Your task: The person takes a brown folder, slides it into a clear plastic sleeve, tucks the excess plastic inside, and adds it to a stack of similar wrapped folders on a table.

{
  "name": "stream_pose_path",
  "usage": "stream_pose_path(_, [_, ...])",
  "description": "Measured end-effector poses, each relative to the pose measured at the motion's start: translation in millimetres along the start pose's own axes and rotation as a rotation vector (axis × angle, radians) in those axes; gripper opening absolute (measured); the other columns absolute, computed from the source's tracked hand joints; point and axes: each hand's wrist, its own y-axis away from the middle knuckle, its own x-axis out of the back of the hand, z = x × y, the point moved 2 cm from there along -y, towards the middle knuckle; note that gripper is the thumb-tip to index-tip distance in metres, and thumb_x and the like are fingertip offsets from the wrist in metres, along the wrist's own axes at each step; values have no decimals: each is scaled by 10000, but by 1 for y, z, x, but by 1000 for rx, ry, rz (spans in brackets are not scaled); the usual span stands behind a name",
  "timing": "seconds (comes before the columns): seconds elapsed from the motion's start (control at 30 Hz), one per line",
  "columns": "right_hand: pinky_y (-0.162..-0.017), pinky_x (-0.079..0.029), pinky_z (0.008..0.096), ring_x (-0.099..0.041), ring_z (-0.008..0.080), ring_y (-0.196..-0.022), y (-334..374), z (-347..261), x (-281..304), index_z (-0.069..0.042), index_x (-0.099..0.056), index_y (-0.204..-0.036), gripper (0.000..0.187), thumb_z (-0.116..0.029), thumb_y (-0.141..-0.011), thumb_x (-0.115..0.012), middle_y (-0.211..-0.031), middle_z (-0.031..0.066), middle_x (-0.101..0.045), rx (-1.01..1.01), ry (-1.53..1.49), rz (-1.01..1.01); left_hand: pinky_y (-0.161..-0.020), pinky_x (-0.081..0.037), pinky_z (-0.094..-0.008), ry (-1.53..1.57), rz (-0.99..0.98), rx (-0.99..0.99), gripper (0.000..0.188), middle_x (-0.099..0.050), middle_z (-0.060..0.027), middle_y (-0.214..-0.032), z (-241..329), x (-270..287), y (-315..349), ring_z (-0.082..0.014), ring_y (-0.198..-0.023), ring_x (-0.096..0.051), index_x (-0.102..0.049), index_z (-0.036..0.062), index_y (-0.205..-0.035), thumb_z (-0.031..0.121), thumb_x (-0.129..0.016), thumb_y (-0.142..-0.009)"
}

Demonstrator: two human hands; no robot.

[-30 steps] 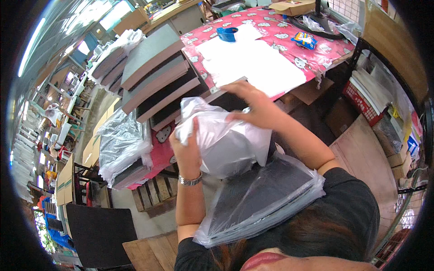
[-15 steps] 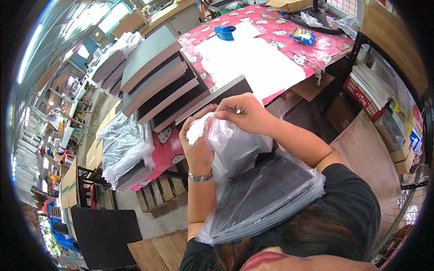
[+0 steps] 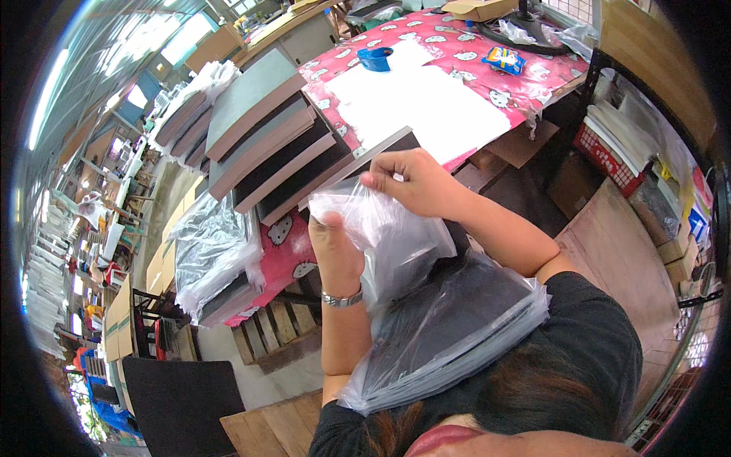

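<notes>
Between my hands a clear plastic bag point(image 3: 396, 228) is stretched, its upper edge drawn apart. My right hand point(image 3: 411, 184) pinches that edge between thumb and fingers. My left hand point(image 3: 335, 242), with a metal watch band at the wrist, grips the other side, thumb in front and the other fingers mostly hidden by plastic. Against my chest and lap leans a stack of dark flat panels point(image 3: 449, 324) in clear plastic. Whether the bag in my hands is joined to this wrapping, I cannot tell.
Dark panels with pale edges point(image 3: 259, 114) are piled at the table's near left, plastic-wrapped ones point(image 3: 213, 244) beside them. A white sheet point(image 3: 426, 107), a blue curved holder point(image 3: 375, 59) and a small blue packet point(image 3: 502, 60) lie on the pink tablecloth point(image 3: 464, 53). A red basket point(image 3: 609, 156) stands right.
My left hand has dropped slightly and moved away from my right, and the bunched plastic between them is spread wider. My right hand keeps its pinch, slightly lower.
</notes>
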Motion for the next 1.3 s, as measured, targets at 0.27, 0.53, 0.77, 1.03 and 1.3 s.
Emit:
stream_pose_path(0.27, [-497,-378,270,-423,83,-518,7,4,-1,-2,-595,-794,175,-148,-881,-634,-541,14,-471,49,-33,83,-677,-453,-242,-248,103,97,160,-655,-31,-855,17,6,-1,-106,-733,-593,-648,12,-875,-7,-729,-738])
stream_pose_path(0.53, [-658,-462,274,-584,120,-729,-2,21,-2,-6,-673,-825,88,-91,-820,-691,-803,74,-630,286,-170,181,-557,-369,-206,-528,163,-54,154,-502,79,-701,3,12,16,-37,-596,-440,-583,59,-828,39,-726,-774])
stream_pose_path(0.77, [-550,-424,263,-553,83,-607,34,32,-49,-45,-585,-923,171,-215,-919,-572,-696,50,-621,-23,-634,-430,-625,-421,-230,-384,-163,237,319,-546,-14,-841,30,57,34,-81,-716,-505,-590,44,-882,352,-670,-853])
stream_pose_path(1.03, [-745,-480,318,-610,172,-806,48,42,10,-21,-638,-888,193,-208,-903,-594,-778,62,-629,-95,-1239,-620,-630,-514,-336,-926,-601,388,452,-652,-89,-914,51,165,115,-193,-755,-626,-604,34,-1013,435,-682,-821])
stream_pose_path(1.3, [-705,-466,262,-575,92,-784,52,42,29,-36,-593,-915,139,-175,-917,-578,-850,18,-637,-136,-931,-391,-644,-498,-300,-298,-191,625,196,-626,-45,-805,56,127,111,-138,-693,-597,-647,40,-847,187,-739,-753])
